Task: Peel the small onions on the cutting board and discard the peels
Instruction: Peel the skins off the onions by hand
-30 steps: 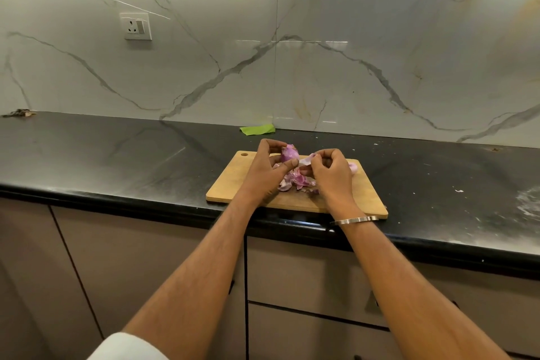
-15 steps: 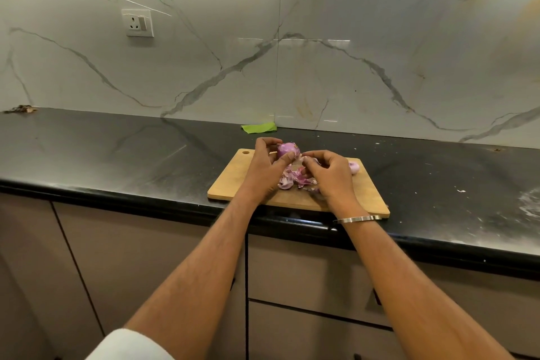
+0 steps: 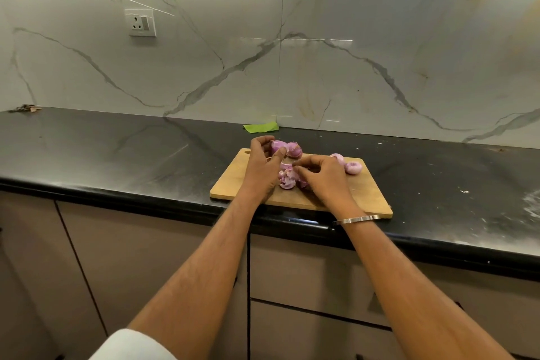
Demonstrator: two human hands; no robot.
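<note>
On the black desk (image 3: 117,152) lies a wooden cutting board (image 3: 362,193), its near edge close to the desk's front lip. The left hand (image 3: 261,168) is over the board's far left part, fingers (image 3: 264,142) curled round a small purple onion (image 3: 277,146); the thumb presses across the onion's near side, so the onion sits between thumb and fingertips, raised near the board's far edge. Just beside it at 3 o'clock, touching or nearly so, is a second onion (image 3: 294,149) with some skin still on. The right hand (image 3: 324,177) hovers low over the board's middle, its fingers (image 3: 304,162) bent and its thumb and forefinger brought together over a heap of pale purple peels (image 3: 287,177); whether they pinch a scrap of peel cannot be told. The heap lies between the two hands, at 9 o'clock of the right hand. Two peeled onions (image 3: 353,167) rest at 1 o'clock of the right hand, near the board's far right corner. A metal bangle (image 3: 356,219) circles the right wrist. A green scrap (image 3: 261,127) lies at the wall, at 12 o'clock of the board.
</note>
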